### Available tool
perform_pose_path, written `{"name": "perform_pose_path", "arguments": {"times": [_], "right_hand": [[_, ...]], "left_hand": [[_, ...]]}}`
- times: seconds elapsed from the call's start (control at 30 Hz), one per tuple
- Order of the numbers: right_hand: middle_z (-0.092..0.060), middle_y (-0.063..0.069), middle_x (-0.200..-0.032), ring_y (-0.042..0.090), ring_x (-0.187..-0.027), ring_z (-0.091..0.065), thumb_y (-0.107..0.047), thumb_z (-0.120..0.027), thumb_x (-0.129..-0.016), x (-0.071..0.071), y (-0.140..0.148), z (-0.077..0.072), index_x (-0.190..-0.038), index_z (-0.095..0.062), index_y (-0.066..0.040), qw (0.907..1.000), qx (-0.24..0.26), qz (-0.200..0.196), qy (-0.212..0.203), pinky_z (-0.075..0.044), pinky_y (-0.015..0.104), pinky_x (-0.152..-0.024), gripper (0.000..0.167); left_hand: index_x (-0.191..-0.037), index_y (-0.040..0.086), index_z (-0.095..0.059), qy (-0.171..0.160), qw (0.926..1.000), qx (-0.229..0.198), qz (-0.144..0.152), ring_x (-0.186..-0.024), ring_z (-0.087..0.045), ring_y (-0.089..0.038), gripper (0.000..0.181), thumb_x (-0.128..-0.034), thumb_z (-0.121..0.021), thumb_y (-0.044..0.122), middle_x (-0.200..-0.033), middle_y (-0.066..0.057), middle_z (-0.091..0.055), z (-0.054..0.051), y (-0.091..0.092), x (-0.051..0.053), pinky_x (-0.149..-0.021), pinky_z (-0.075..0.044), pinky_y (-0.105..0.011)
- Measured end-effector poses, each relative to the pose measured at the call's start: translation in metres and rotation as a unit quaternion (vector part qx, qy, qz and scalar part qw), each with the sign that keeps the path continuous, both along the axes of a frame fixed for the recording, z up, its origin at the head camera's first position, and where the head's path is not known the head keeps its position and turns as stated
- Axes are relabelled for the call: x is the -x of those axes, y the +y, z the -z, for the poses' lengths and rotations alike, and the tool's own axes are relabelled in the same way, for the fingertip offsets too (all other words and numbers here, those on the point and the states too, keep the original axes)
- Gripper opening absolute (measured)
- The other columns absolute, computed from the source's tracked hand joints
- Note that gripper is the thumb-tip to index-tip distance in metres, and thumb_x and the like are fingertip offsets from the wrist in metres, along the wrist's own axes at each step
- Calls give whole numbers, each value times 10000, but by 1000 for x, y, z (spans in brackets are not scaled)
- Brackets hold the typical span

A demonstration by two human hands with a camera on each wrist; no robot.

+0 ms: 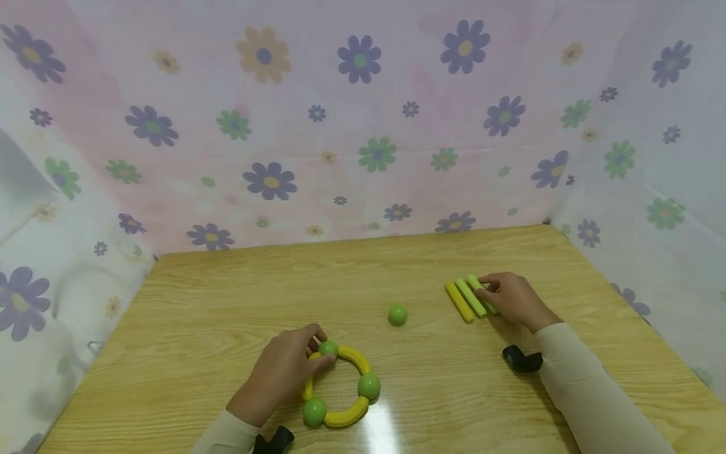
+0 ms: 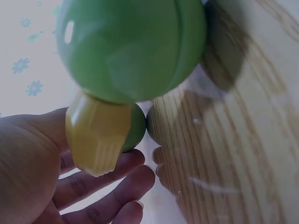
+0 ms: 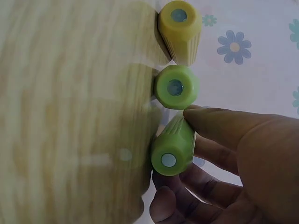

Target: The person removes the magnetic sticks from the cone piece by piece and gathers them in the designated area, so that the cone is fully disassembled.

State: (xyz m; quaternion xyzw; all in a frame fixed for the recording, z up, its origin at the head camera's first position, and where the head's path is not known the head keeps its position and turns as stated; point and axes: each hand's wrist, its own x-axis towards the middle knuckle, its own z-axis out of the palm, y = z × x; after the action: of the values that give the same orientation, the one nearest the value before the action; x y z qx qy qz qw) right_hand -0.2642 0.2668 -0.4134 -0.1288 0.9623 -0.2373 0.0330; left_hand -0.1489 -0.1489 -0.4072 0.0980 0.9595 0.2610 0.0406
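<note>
On the wooden table, a ring of curved yellow pieces (image 1: pixel 346 415) joins three green balls. My left hand (image 1: pixel 286 366) grips the ring's far ball (image 1: pixel 328 349) between thumb and fingers. In the left wrist view a nearer green ball (image 2: pixel 126 46) and a yellow piece (image 2: pixel 99 133) partly cover the held ball. My right hand (image 1: pixel 517 299) holds the rightmost light green stick (image 3: pixel 173 147), thumb on one side and fingers on the other. Beside it lie another light green stick (image 1: pixel 471 297) and a yellow stick (image 1: pixel 459 302); the near stick ends show round metallic discs.
A single green ball (image 1: pixel 397 314) sits on the table (image 1: pixel 272 284) between the ring and the sticks. Flower-patterned cloth (image 1: pixel 317 145) hangs along the back and both sides. Black wrist devices (image 1: pixel 522 359) are on both arms.
</note>
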Motion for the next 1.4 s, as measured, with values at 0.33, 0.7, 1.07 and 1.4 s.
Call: {"name": "perform_pose_path", "arguments": {"times": [0.33, 0.7, 1.07, 1.4], "right_hand": [[-703, 213, -1017, 256, -809, -658, -266, -585, -1022, 1, 6, -6, -1274, -633, 49, 9995, 42, 164, 256, -529, 399, -655, 406], [-600, -26, -800, 59, -633, -470, -123, -624, -993, -28, -73, -21, -1118, -728, -74, 9713, 1048, -645, 2036, -435, 237, -563, 170], [-618, -50, -928, 5, -700, -505, -181, -649, -985, -66, -160, -21, -1199, -692, -103, 9674, 1180, -2107, 766, -478, 197, -609, 232], [-622, 13, -1097, 72, -861, -568, -283, -681, -967, -67, -191, -5, -1365, -598, -140, 9604, 468, -2642, -744, -496, 215, -748, 431]], "left_hand": [[-1052, 196, -681, 225, 9996, 131, 139, -779, -659, -99, 271, -864, -783, 362, -920, 26, -735, 2, 3, 7, -642, -530, -302], [-1149, 155, -651, 3, 9986, 499, 159, -634, -565, -68, 426, -844, -793, 417, -796, 70, -667, -14, -1, 4, -550, -452, -273], [-954, 152, -669, -304, 9984, 348, 324, -575, -491, -98, 185, -867, -787, 264, -722, 54, -593, -17, 2, 0, -499, -386, -262], [-998, 158, -672, 10, 9974, 393, 607, -552, -445, -82, 193, -904, -749, 308, -678, 76, -561, -3, 13, 3, -474, -357, -257]]}}
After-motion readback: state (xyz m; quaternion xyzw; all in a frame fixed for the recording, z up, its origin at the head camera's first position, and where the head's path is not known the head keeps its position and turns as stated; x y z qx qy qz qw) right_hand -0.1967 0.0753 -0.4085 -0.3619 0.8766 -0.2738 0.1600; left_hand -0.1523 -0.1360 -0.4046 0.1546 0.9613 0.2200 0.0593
